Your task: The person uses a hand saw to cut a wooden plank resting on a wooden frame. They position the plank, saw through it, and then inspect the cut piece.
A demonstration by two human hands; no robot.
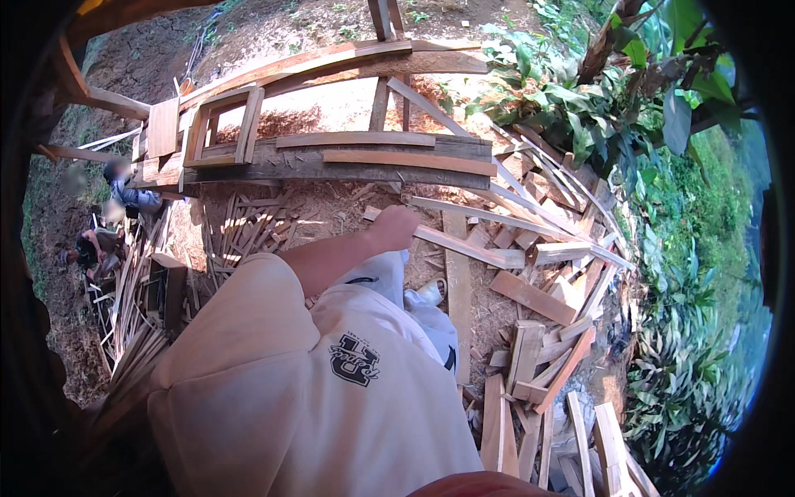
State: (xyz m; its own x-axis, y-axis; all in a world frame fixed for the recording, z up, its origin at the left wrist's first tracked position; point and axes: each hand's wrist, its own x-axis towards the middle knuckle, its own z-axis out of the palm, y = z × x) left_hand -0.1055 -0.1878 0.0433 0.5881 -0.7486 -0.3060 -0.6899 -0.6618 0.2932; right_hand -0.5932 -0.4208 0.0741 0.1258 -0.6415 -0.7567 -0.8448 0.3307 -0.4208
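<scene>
My left hand (396,227) reaches out over the ground with its fingers closed round a narrow wooden strip (464,247). A short end of the strip sticks out on the hand's left; the longer part runs right, toward a pile of offcuts (532,299). Just beyond the hand is a heavy timber bench (248,174). Two loose strips lie along its top: a farther wooden batten (356,141) and a nearer, reddish batten (410,161). Only part of my right arm (480,484) shows at the lower edge; its hand is out of the picture.
A small wooden frame (248,124) stands on the bench's left part. A wide plank (457,290) lies on sawdust beside my foot (431,291). Thin sticks (240,232) and more timber surround me. Two people (132,199) are at the far left; leafy plants (679,331) border the right.
</scene>
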